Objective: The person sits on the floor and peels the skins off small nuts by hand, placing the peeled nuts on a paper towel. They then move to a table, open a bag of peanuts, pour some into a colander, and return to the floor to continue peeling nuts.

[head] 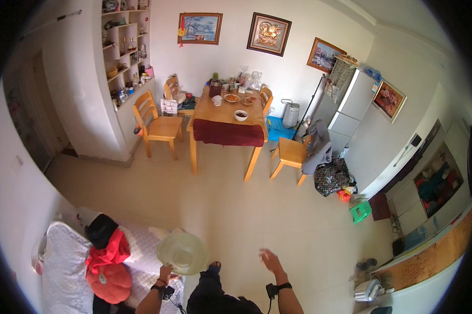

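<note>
At the lower middle, my left hand [165, 273] grips the near rim of a round, pale green translucent plastic basin [183, 253]. The basin is held beside the sofa's edge, over the floor and part of the quilted cover. My right hand [270, 260] is raised over the tiled floor with its fingers apart and nothing in them. A black strap with a small device sits on each wrist. Between the arms, my dark-clothed leg and one foot show.
A sofa with a quilted cover [141, 243], red cloth [116, 247] and round cushion [110, 283] stands at left. Ahead are a wooden table [220, 112] bearing dishes and wooden chairs [163, 127]. A green stool [360, 212] and patterned bag [330, 177] stand at right.
</note>
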The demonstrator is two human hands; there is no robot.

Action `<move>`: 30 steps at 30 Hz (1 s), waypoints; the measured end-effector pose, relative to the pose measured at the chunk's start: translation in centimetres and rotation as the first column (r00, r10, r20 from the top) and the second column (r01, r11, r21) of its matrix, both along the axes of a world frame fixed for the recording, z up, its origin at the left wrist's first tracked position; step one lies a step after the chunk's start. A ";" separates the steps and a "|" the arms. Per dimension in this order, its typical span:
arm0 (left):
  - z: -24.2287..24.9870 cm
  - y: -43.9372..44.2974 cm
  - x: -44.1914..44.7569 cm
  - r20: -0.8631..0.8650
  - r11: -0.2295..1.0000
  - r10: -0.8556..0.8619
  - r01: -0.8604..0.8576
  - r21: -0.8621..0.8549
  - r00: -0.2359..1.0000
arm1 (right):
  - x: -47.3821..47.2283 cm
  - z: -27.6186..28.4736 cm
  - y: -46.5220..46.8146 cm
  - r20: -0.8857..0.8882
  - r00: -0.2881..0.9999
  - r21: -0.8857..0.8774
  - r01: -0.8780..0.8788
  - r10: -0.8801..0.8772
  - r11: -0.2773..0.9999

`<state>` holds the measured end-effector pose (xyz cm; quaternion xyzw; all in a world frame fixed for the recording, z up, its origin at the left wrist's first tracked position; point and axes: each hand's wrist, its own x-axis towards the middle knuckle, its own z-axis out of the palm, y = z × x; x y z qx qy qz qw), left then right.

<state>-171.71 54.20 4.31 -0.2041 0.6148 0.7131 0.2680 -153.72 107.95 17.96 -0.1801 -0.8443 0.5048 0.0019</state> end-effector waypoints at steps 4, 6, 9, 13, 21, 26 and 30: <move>4.2 17.0 -14.0 -0.127 0.963 -0.236 0.250 0.104 0.963 | 6.2 -9.9 11.0 0.639 0.762 0.170 -0.013 -0.100 0.985; 8.8 25.1 -19.7 0.101 0.982 -0.132 0.117 0.146 0.986 | 10.7 -10.7 15.0 0.711 0.703 0.338 -0.362 0.016 0.869; 15.8 35.3 -26.5 -0.005 0.952 -0.305 0.305 0.026 0.952 | 9.2 -8.7 21.8 0.749 0.582 0.162 0.303 -0.317 0.939; 20.1 46.4 -35.3 0.013 0.901 -0.428 0.426 0.080 0.904 | -0.4 -6.2 30.3 0.736 0.546 0.118 0.480 -0.401 0.870; 19.7 73.8 -53.2 -0.032 0.907 -0.383 0.383 0.174 0.923 | -21.0 -6.6 58.9 0.665 0.625 0.106 0.463 -0.409 0.880; 23.0 88.8 -64.6 -0.093 0.903 -0.327 0.340 0.264 0.941 | -46.2 -2.7 83.4 0.427 0.758 0.326 0.380 -0.493 0.866; 23.5 98.3 -75.7 -0.066 0.899 -0.269 0.275 0.341 0.961 | -71.9 5.2 94.2 -0.070 0.989 0.221 0.141 -0.128 0.965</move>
